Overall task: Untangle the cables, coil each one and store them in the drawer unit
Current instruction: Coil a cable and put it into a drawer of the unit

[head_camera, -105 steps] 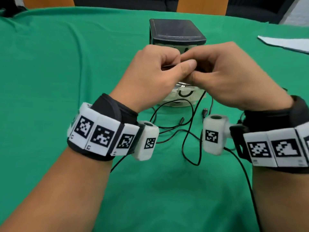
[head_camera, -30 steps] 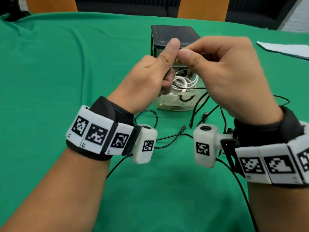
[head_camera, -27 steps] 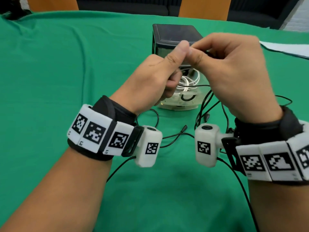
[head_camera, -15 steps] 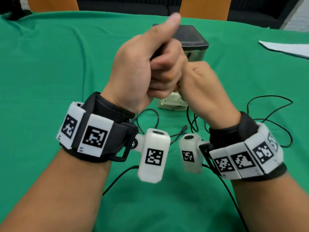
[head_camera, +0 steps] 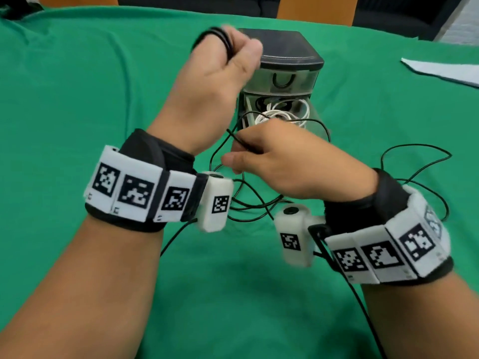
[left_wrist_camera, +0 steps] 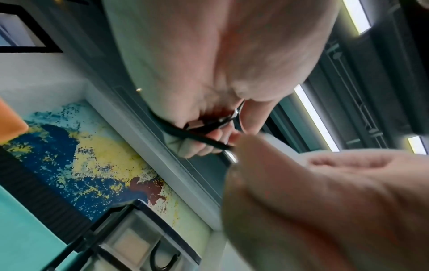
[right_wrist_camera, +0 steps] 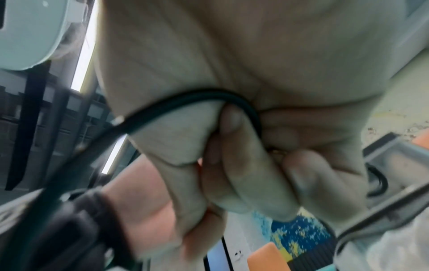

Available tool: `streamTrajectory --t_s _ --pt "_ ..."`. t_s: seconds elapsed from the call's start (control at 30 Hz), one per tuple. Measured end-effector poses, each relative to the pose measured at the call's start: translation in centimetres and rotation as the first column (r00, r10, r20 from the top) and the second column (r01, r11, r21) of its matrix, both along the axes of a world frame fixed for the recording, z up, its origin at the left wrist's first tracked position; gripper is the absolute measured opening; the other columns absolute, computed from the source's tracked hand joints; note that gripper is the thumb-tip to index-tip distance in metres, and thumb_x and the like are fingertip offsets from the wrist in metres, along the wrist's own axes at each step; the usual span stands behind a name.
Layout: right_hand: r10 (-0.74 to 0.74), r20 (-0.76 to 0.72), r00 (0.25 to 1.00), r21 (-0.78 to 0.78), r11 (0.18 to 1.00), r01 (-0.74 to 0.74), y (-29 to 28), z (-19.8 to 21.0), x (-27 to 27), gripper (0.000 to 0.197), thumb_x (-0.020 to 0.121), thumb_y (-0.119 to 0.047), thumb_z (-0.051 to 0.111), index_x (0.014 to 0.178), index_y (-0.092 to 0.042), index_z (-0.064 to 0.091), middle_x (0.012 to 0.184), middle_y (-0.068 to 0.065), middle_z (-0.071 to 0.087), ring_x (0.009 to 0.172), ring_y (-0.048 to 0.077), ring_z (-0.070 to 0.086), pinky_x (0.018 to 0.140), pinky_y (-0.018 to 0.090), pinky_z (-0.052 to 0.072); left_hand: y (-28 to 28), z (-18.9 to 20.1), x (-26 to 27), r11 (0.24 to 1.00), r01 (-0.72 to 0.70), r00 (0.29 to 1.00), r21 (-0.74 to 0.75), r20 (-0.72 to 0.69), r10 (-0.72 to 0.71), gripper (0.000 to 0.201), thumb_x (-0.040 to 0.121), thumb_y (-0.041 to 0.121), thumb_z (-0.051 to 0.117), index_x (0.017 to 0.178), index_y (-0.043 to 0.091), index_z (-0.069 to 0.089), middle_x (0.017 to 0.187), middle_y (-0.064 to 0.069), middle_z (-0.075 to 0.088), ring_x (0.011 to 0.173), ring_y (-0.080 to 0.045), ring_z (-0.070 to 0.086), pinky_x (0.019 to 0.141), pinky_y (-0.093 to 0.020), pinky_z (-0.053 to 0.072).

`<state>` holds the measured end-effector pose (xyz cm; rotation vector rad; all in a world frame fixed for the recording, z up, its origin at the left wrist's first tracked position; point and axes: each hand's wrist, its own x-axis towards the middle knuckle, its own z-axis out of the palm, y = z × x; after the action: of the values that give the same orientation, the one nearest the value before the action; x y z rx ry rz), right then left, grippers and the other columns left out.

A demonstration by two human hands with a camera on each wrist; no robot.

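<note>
A thin black cable (head_camera: 414, 154) trails in loose loops over the green table and up to both hands. My left hand (head_camera: 223, 60) is raised in front of the drawer unit (head_camera: 282, 51), fingers curled, with a few turns of the cable (head_camera: 216, 35) wound round them. The left wrist view shows the strands (left_wrist_camera: 197, 135) crossing those curled fingers. Lower down, my right hand (head_camera: 259, 154) pinches the cable (head_camera: 239, 142) near the open middle drawer. In the right wrist view its fingers curl round the cable (right_wrist_camera: 185, 100). A coiled white cable (head_camera: 282, 114) lies in that drawer.
The drawer unit has a black top, and its upper drawer (head_camera: 281, 80) is closed. White paper (head_camera: 440, 71) lies at the back right. Orange chair backs (head_camera: 316, 9) stand beyond the far edge. More black cable (head_camera: 248, 204) is tangled between my wrists.
My hands have come apart. The left hand has turned and lifted to the left with cable loops round its fingers. The right hand has dropped toward the open drawer, drawing cable out.
</note>
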<state>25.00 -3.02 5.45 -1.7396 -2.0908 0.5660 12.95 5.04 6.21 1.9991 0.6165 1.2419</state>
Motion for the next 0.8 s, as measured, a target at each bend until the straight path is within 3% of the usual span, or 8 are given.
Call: streamTrajectory --t_s 0.1,0.2,0.3,0.4,0.5,0.63,0.73,0.8 --pt "-0.012 0.019 1.000 0.064 0.998 0.010 -0.4 1.1 1.2 0.032 0.092 -0.037 0.065 0.064 -0.022 0.062 0.049 -0.004 0.043 0.046 0.009 0.037 0.045 0.018 0.031 -0.2 -0.5 0.3 0.999 -0.045 0.964 -0.027 -0.263 0.037 0.028 0.098 0.037 0.043 0.083 0.017 0.054 0.058 0.014 0.045 0.055 0.001 0.042 0.059 -0.018 0.033" --pt "-0.061 -0.034 0.998 0.096 0.993 0.064 -1.1 2.1 2.1 0.022 0.089 -0.038 0.069 0.074 -0.023 0.073 0.048 -0.009 0.048 0.045 0.006 0.038 0.045 0.015 0.031 -0.2 -0.8 0.5 0.997 -0.075 0.877 -0.001 -0.475 0.066 0.039 0.103 0.041 0.041 0.076 0.017 0.056 0.064 0.011 0.048 0.060 0.000 0.045 0.061 -0.020 0.034" --pt "-0.112 -0.142 0.984 0.157 0.978 0.134 -1.6 2.7 3.1 0.015 0.086 -0.037 0.073 0.080 -0.024 0.076 0.049 -0.012 0.054 0.042 0.003 0.040 0.043 0.011 0.031 -0.2 -0.8 0.2 0.996 -0.085 0.822 -0.039 -0.568 0.048 0.053 0.103 0.050 0.036 0.065 0.017 0.055 0.057 0.008 0.043 0.050 -0.004 0.040 0.054 -0.023 0.031" --pt "-0.139 -0.218 0.966 0.239 0.952 0.191 -1.9 3.3 3.9 0.012 0.085 -0.036 0.074 0.085 -0.024 0.075 0.051 -0.016 0.059 0.042 -0.002 0.047 0.044 0.011 0.036 -0.6 -0.5 0.1 0.990 -0.058 0.835 -0.132 -0.550 -0.025 0.067 0.102 0.054 0.031 0.061 0.008 0.055 0.047 0.006 0.039 0.040 -0.007 0.033 0.043 -0.018 0.027" --pt "-0.154 -0.256 0.954 0.322 0.917 0.234 -2.0 3.5 4.2 0.017 0.085 -0.033 0.074 0.091 -0.017 0.076 0.053 -0.020 0.060 0.045 -0.007 0.052 0.047 0.009 0.040 -1.5 -0.2 0.5 0.969 0.051 0.871 -0.244 -0.464 -0.162 0.072 0.103 0.053 0.027 0.060 -0.001 0.046 0.048 -0.002 0.033 0.043 -0.014 0.026 0.041 -0.017 0.025" --pt "-0.147 -0.341 0.928 0.446 0.844 0.298 -2.0 3.6 4.0 0.023 0.088 -0.037 0.072 0.094 -0.014 0.075 0.070 -0.013 0.062 0.050 -0.005 0.050 0.049 0.011 0.038 -2.6 0.4 0.7 0.931 0.186 0.895 -0.315 -0.336 -0.293 0.070 0.104 0.050 0.025 0.051 0.005 0.032 0.051 -0.009 0.026 0.042 -0.016 0.022 0.040 -0.016 0.023" --pt "-0.133 -0.388 0.912 0.517 0.787 0.335 -1.5 3.2 3.7 0.022 0.089 -0.039 0.070 0.091 -0.017 0.073 0.072 -0.003 0.064 0.060 0.000 0.046 0.053 0.019 0.038 -3.5 0.6 1.0 0.892 0.274 0.893 -0.360 -0.249 -0.375 0.063 0.105 0.042 0.034 0.050 0.013 0.026 0.048 -0.003 0.022 0.041 -0.017 0.018 0.041 -0.018 0.019" --pt "-0.117 -0.405 0.907 0.541 0.769 0.341 -0.9 2.7 3.6 0.027 0.091 -0.039 0.068 0.087 -0.012 0.073 0.075 0.013 0.068 0.062 0.018 0.049 0.057 0.033 0.041 -3.9 0.6 1.3 0.856 0.338 0.885 -0.392 -0.177 -0.431 0.058 0.104 0.034 0.041 0.051 0.016 0.025 0.048 -0.002 0.019 0.041 -0.017 0.014 0.041 -0.017 0.016"
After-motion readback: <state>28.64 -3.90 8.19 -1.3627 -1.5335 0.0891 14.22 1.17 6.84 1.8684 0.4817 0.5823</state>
